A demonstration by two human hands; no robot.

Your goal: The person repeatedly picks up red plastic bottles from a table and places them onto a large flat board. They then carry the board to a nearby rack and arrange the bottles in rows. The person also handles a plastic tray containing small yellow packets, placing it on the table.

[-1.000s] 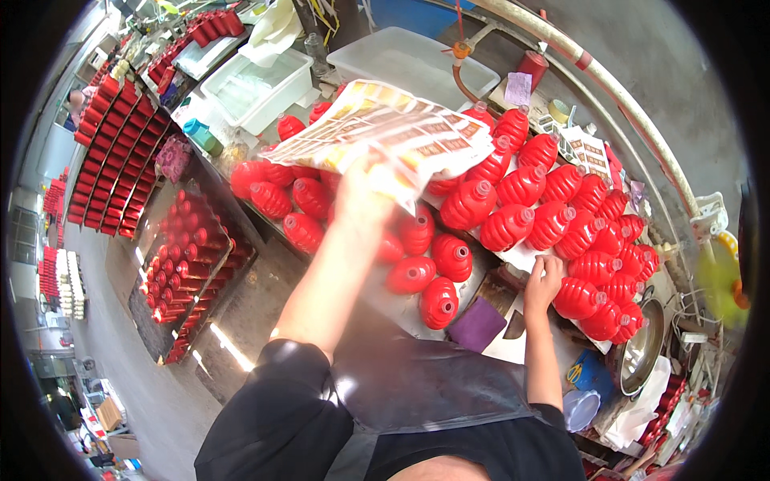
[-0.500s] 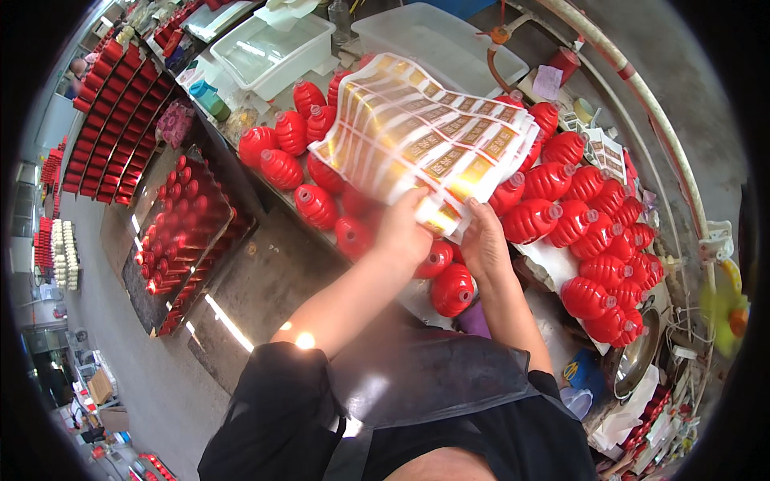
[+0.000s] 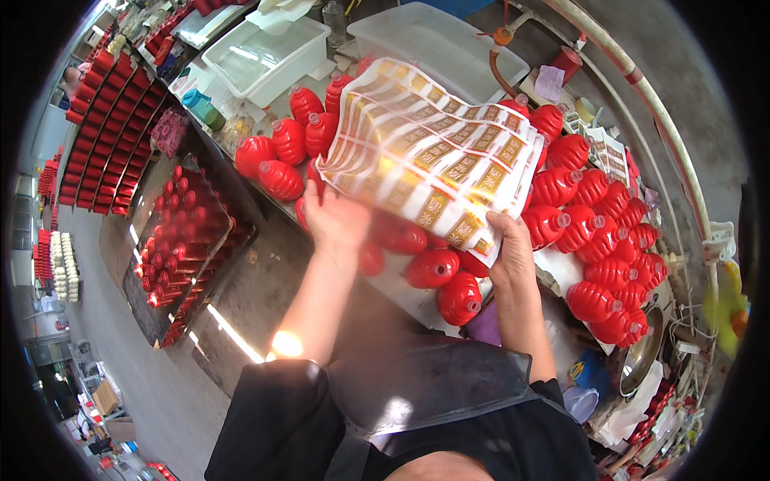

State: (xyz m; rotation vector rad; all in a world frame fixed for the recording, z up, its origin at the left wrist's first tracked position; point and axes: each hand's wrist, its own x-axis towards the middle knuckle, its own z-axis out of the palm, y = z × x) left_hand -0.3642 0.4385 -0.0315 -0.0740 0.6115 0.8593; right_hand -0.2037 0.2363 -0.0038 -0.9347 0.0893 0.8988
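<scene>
A stack of white label sheets with gold and brown printed rows spreads over red ribbed bottles on the worktable. My right hand pinches its near right corner, thumb on top and the other fingers under the paper. At the near left edge of the sheets is my left hand, its fingers apart and pointing up beside the paper; whether they touch it I cannot tell. Bottles lie close around both hands, and the sheets hide some of them.
Two clear plastic tubs stand at the back, beside a teal-capped bottle. More red bottles are heaped at the right under a curved pipe. To the left, a low board carries rows of red pieces near a tall red rack.
My left hand has left the near corner by my right hand and moved left along the sheets' edge. The sheets lie flatter and wider; my right hand has shifted slightly right.
</scene>
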